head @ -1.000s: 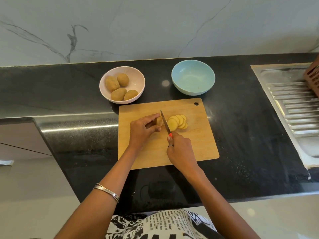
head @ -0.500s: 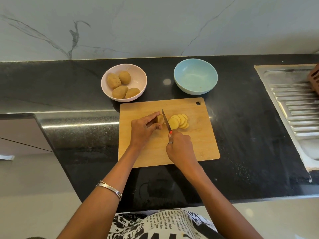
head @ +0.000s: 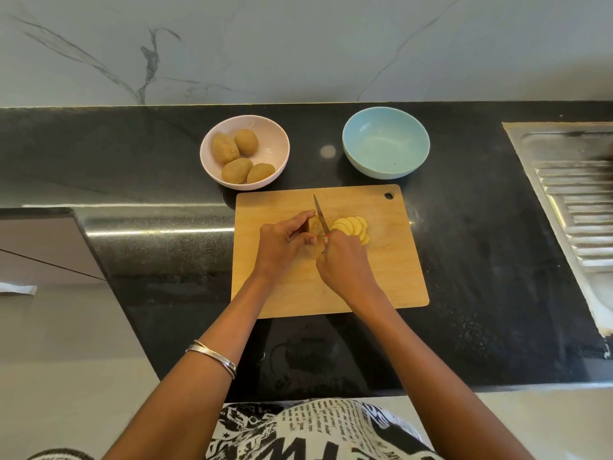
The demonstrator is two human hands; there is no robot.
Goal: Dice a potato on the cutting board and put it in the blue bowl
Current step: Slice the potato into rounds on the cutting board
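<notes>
On the wooden cutting board mid-desk, the left hand pinches the potato stub, the right hand grips the thin steel knife beside fanned round slices, the smooth blue bowl near the back edge.

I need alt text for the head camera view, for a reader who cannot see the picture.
On a wooden cutting board, a person's left hand holds the uncut end of a potato while the right hand slices it with a knife; round slices lie fanned beside the blade. Behind the board stand an empty blue bowl and a pink bowl with four whole potatoes.
</notes>
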